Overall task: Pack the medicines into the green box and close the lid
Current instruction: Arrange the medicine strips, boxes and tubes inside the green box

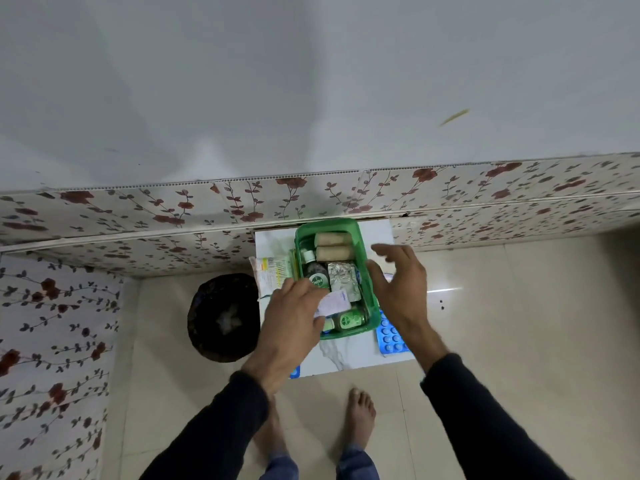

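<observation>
Bare feet (360,410): planted on the floor tiles, just short of the table (329,358).
Left hand (294,317): pinching a small white packet (334,303) over the green box's near end.
Right hand (398,282): spread wide, empty, hovering at the box's right wall.
Green box (372,306): open on the table; no lid that I can make out.
Inside: Dettol bottle (317,275), two beige rolls (332,245), foil strips (343,275), a small green bottle (346,320).
Left out: blue blister pack (389,336) to the right, leaflets (272,271) to the left.
Advice: lay the packet flat on the foil so a lid could seat.

Both arms in dark long sleeves reach forward toward twelve o'clock. The left hand (292,317) is palm down, its fingers curled round a small white paper slip (333,304). The right hand (398,277), at two o'clock from it, hovers with fingers spread, holding nothing.
</observation>
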